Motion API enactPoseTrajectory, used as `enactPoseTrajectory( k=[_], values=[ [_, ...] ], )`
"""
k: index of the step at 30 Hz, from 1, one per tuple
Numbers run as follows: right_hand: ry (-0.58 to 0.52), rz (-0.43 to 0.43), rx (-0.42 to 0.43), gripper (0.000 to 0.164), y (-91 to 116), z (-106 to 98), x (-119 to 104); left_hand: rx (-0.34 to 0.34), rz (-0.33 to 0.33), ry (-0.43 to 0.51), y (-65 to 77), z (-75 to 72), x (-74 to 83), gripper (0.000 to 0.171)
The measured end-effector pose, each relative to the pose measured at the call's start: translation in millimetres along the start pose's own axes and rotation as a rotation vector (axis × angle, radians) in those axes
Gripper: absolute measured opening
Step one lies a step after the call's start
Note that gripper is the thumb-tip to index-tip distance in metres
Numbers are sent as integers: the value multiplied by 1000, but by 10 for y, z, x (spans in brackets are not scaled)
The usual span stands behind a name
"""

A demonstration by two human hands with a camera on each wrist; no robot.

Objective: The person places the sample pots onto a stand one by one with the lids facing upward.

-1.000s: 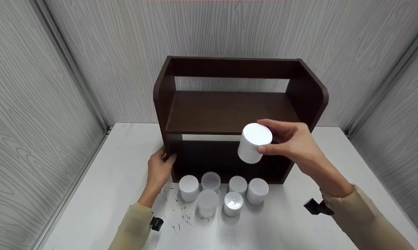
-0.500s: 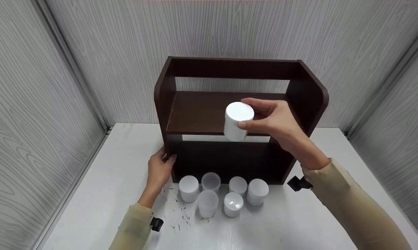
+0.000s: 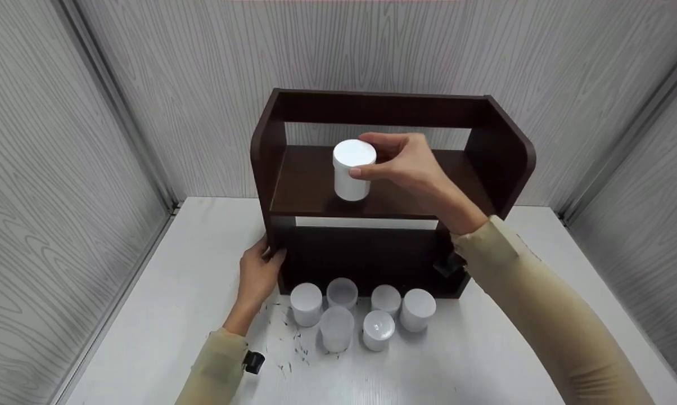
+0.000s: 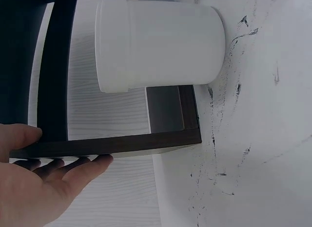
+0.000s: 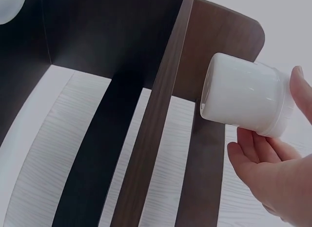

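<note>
The right hand (image 3: 409,166) has lifted a pinched white lidded jar (image 3: 348,183) above the upper board (image 3: 307,183) of the bookshelf (image 3: 364,256), unplaced; the left hand (image 3: 258,274) grips its left side.

the bench (image 3: 158,306) is white, and its surface carries small dark marks (image 4: 238,88), scattered and of irregular shape. at the back stands a pale grey wall (image 3: 203,84) with wavy wood-grain lines. the left wall (image 3: 35,197) and the right wall (image 3: 653,197) have similar pattern, and narrow strips (image 3: 110,94) run along both corners.
</note>
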State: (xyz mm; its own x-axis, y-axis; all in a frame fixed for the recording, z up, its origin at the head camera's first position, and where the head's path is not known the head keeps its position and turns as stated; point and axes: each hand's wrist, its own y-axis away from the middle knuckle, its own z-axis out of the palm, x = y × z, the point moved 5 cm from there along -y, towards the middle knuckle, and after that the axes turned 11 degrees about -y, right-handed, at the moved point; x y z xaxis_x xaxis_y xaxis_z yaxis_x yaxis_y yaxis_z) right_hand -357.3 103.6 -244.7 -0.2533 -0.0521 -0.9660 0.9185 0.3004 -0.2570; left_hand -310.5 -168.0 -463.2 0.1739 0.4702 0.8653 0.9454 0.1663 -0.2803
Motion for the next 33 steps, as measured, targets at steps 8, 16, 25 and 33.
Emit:
enactPoseTrajectory(
  k=[8, 16, 25, 33],
  values=[
    [30, 13, -15, 64, -264, 150, 50, -14, -12, -23, -10, -4, 19, 53],
    [68, -6, 16, 65, -507, 216, 146, -9, -12, -29, -18, 0, 10, 54],
    [50, 16, 51, 65, -676, 292, 260, -9, -18, -20, -2, -5, 10, 54],
    [97, 18, 55, 64, -782, 357, 308, -13, -24, -37, 11, -7, 20, 55]
  ],
)
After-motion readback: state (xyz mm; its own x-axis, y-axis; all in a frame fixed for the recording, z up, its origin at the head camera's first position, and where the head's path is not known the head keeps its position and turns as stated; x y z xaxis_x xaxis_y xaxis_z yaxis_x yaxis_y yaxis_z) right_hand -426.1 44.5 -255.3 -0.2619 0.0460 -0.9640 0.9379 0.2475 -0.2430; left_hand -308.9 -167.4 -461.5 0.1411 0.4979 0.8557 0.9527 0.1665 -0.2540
